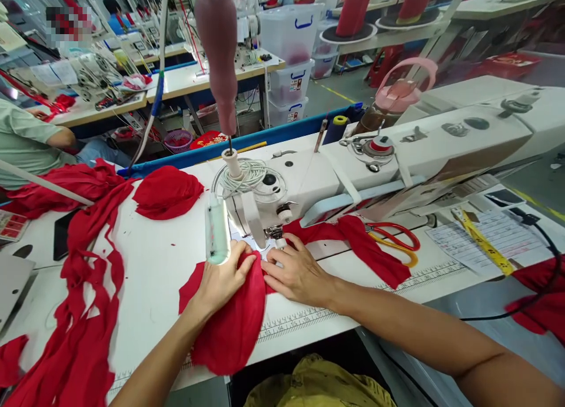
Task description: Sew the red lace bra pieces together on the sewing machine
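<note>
A white sewing machine (300,172) spans the table, its needle area just beyond my hands. My left hand (227,274) pinches the upper edge of a red cloth piece (233,330), which hangs down over the table's front edge. Close to the presser foot (274,233), my right hand (298,272) has its fingers bent on the edge of the red cloth. Another red strip (373,254) lies behind and right of that hand. The cloth right at the needle is partly hidden by my fingers.
Stacked red pieces (168,192) and long red strips (88,313) lie on the left. Red and orange scissors (397,239), papers (463,236) and a yellow tape measure (483,242) are on the right. A person in a pale green top (26,136) sits at the left.
</note>
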Demonstrator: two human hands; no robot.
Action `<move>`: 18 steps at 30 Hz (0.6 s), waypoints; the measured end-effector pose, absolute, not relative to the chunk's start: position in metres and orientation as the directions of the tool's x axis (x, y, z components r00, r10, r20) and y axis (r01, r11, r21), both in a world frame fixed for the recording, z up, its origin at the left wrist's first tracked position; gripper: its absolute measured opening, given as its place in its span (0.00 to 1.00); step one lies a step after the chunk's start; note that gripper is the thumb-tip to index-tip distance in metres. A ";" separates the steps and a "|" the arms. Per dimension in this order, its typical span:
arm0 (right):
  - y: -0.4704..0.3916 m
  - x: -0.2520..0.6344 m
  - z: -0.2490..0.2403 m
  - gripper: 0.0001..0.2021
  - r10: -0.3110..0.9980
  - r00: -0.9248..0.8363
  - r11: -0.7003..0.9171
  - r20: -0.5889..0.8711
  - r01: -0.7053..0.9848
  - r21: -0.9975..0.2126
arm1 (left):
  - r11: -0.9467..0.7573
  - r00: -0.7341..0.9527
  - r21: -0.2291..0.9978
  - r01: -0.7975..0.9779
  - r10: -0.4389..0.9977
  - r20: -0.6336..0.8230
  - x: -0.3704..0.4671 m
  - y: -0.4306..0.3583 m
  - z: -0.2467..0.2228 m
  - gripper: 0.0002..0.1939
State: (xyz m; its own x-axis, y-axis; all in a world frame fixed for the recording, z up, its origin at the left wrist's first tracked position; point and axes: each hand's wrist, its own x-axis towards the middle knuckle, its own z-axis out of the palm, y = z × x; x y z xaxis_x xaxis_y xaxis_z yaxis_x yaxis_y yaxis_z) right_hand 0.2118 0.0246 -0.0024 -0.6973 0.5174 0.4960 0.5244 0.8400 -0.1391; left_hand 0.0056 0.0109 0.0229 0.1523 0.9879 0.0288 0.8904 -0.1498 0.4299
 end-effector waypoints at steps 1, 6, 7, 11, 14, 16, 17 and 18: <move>0.025 0.212 -0.002 0.09 0.520 -0.695 0.838 0.497 0.527 -0.139 | -0.129 0.138 0.442 0.888 0.990 0.012 0.005 0.013 0.021 0.08; 0.025 0.214 -0.002 0.10 0.519 -0.695 0.838 0.498 0.529 -0.134 | -0.062 0.077 0.470 0.881 0.997 -0.012 0.001 0.014 0.017 0.08; 0.025 0.214 -0.003 0.10 0.519 -0.694 0.837 0.498 0.530 -0.134 | -0.054 0.069 0.475 0.879 0.997 -0.014 0.001 0.014 0.018 0.09; 0.026 0.213 -0.003 0.09 0.531 -0.696 0.833 0.483 0.533 -0.147 | -0.017 0.053 0.555 0.832 0.997 -0.048 0.006 0.017 0.026 0.13; 0.026 0.213 -0.003 0.09 0.541 -0.695 0.828 0.474 0.539 -0.155 | 0.009 0.042 0.617 0.787 0.997 -0.068 0.012 0.020 0.030 0.12; 0.026 0.213 -0.003 0.09 0.541 -0.695 0.827 0.473 0.541 -0.152 | 0.015 0.038 0.612 0.791 0.997 -0.073 0.015 0.021 0.030 0.11; 0.026 0.214 -0.003 0.09 0.541 -0.696 0.827 0.473 0.542 -0.149 | 0.018 0.035 0.605 0.796 0.997 -0.075 0.016 0.022 0.030 0.10; 0.026 0.214 -0.003 0.09 0.540 -0.697 0.827 0.471 0.542 -0.146 | 0.021 0.029 0.598 0.801 0.997 -0.075 0.017 0.022 0.030 0.10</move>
